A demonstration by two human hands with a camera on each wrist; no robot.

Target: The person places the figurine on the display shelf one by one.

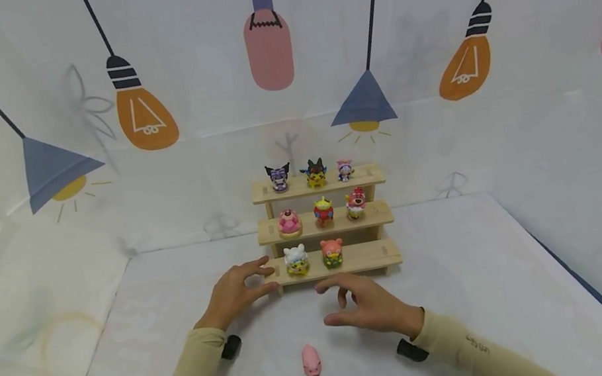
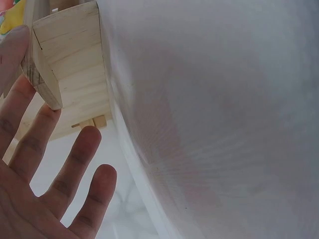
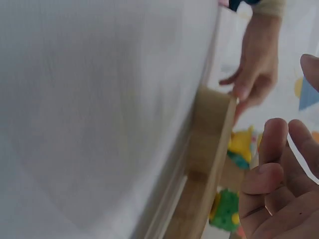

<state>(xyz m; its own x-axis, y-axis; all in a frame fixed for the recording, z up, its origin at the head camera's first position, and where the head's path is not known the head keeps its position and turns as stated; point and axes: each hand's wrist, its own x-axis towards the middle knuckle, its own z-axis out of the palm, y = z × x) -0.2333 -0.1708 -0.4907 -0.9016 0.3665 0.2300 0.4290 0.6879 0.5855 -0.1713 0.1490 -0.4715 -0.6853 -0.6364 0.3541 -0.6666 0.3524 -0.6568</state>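
Note:
A three-tier wooden display shelf [image 1: 364, 255] holds small figurines. My left hand [image 1: 237, 291] is at the left end of its bottom board, fingertips touching the board end [image 2: 45, 82]; the ring and little fingers extend past it. On that board stand a white-hooded figurine with a yellow body [image 1: 296, 261] and a coral-pink figurine with a green lower part [image 1: 332, 253]. In front of the board's middle, my right hand [image 1: 366, 304] hovers with loosely bent fingers and nothing in them. A pink toy pig [image 1: 311, 361] lies on the table, nearer me, between the forearms.
The middle tier bears a pink figurine [image 1: 289, 223], a red-and-green one [image 1: 324, 211] and a red-topped one [image 1: 356, 203]. Three more, including a dark-eared purple one [image 1: 278, 178], stand on the top tier. Behind the shelf hangs a lamp-patterned white cloth [image 1: 212, 163]; white cloth covers the table [image 1: 448, 269].

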